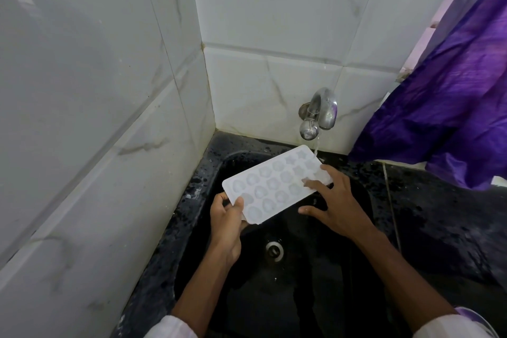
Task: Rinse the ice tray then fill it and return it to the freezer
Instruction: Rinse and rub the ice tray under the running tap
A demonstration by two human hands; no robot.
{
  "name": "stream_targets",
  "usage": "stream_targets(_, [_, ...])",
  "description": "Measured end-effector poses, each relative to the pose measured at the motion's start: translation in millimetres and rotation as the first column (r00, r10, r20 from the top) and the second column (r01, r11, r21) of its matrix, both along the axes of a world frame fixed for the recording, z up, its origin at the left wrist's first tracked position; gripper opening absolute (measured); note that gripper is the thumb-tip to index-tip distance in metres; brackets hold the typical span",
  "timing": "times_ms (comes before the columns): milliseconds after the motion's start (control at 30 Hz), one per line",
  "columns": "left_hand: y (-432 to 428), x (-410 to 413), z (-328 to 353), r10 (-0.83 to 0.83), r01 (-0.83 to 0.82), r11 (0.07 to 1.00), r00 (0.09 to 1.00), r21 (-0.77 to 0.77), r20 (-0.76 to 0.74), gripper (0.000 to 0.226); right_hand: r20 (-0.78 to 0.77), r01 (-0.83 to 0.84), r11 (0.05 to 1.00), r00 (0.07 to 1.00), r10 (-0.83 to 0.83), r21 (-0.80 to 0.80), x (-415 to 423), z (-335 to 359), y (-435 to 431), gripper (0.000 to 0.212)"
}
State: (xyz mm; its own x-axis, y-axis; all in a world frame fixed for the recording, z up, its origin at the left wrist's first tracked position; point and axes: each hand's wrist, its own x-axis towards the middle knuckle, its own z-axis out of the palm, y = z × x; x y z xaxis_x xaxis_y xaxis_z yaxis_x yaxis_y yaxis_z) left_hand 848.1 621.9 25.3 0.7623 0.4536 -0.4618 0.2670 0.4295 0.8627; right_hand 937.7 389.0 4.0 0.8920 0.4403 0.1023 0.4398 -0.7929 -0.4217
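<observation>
view: head, only one; places given relative to the black speckled stone sink [208, 164]
ice tray: white rectangular plastic ice tray [274, 185], held in the air over the sink basin, cavities facing up, long axis running from near-left to far-right
tilt: far-right corner sits under the chrome wall tap [318, 114]; a thin water stream [315, 148] lands on that corner, likely so water runs along the rows
left hand: left hand [226, 223] pinches the tray's near-left corner, thumb on top of the rim, fingers curled underneath; probably the carrying hand, keeps tray steady above the basin
right hand: right hand [337, 200] at the tray's far-right end, fingers spread, fingertips [308, 182] lying on the wet cavities, thumb out free below the tray edge; not clamping, looks like rubbing or spreading the water
tray look: three rows of rounded moulded cavities, some shaped like shells or stars, translucent, cavities look empty or only wetted, hard to tell
drain: round metal drain [274, 250] in the basin floor, nearer the camera than the tray, uncovered
stage: judged rinse step, filling not begun
background: white marbled wall tiles [109, 90] behind and left of the sink; purple cloth [452, 107] hanging to the sink's right
</observation>
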Motion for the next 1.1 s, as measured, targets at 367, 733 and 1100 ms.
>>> stream_targets(367, [-3.0, -0.8, -1.0, 0.007, -0.008, 1.000, 1.000, -0.015, -0.004, 0.012, 0.011, 0.050, 0.998, 0.999, -0.051, 0.044, -0.2, 1.5, 3.0, 0.064])
stream_targets(733, [-9.5, 0.6, 2.3, 0.032, -0.032, 0.999, 0.999, -0.027, 0.020, 0.017, -0.009, 0.066, 0.998, 0.998, -0.066, -0.015, 2.9, 5.4, 10.4, 0.073])
stream_targets(1100, [-12.9, -2.5, 1.6, 0.055, -0.055, 0.998, 0.998, -0.035, 0.022, 0.016, -0.041, 0.044, 0.998, 0.998, -0.046, -0.050, 5.5, 3.8, 10.9, 0.072])
